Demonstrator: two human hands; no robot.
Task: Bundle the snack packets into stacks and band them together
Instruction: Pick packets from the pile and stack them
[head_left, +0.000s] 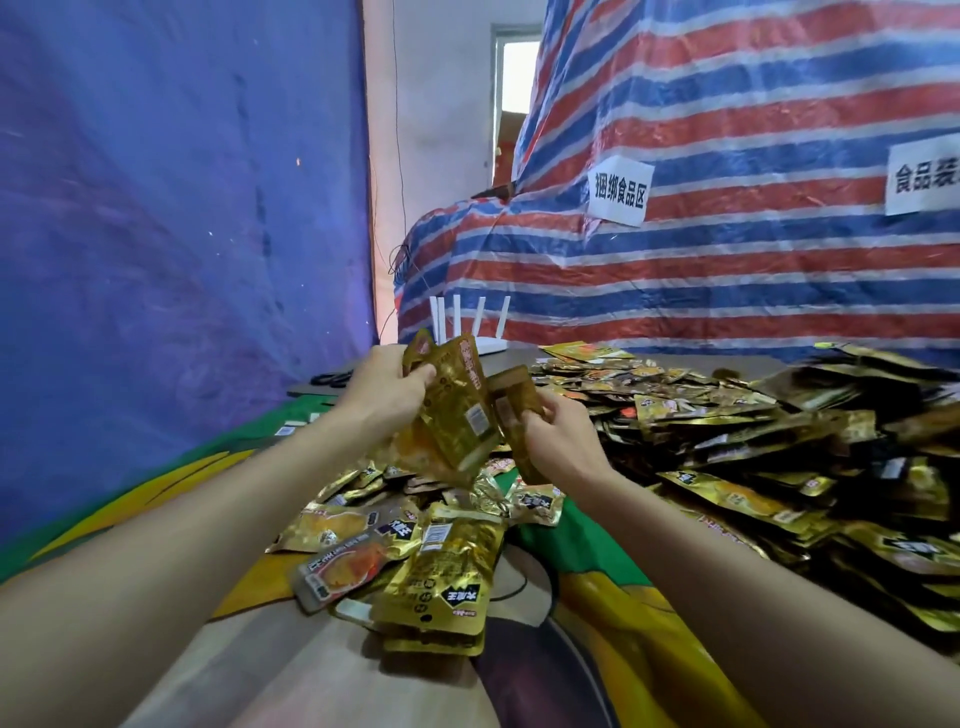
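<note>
Hanging along the left side, a blue tarpaulin (156, 208) is seen behind a work surface covered with a green and yellow printed cloth (587, 551). Two bare forearms are stretched forward over the cloth. The left hand (387, 392) is raised above the surface, and its fingers are curled round a small fanned bunch of gold snack packets (452, 410), held roughly upright. Far behind this bunch, a white router (470, 327) with four upright antennas is set at the far edge of the surface. Below the hands, nearer the viewer, loose packets (415, 545) are scattered flat and overlapping on the cloth. Just right of the bunch, a single packet (511, 402) is pinched between the thumb and fingers of the right hand (558, 439). Further right, a large heap of gold packets (753, 441) is piled across the surface. Behind it, a red, white and blue striped tarpaulin (727, 260) is draped, with a white paper sign (620, 191) fixed to it.
</note>
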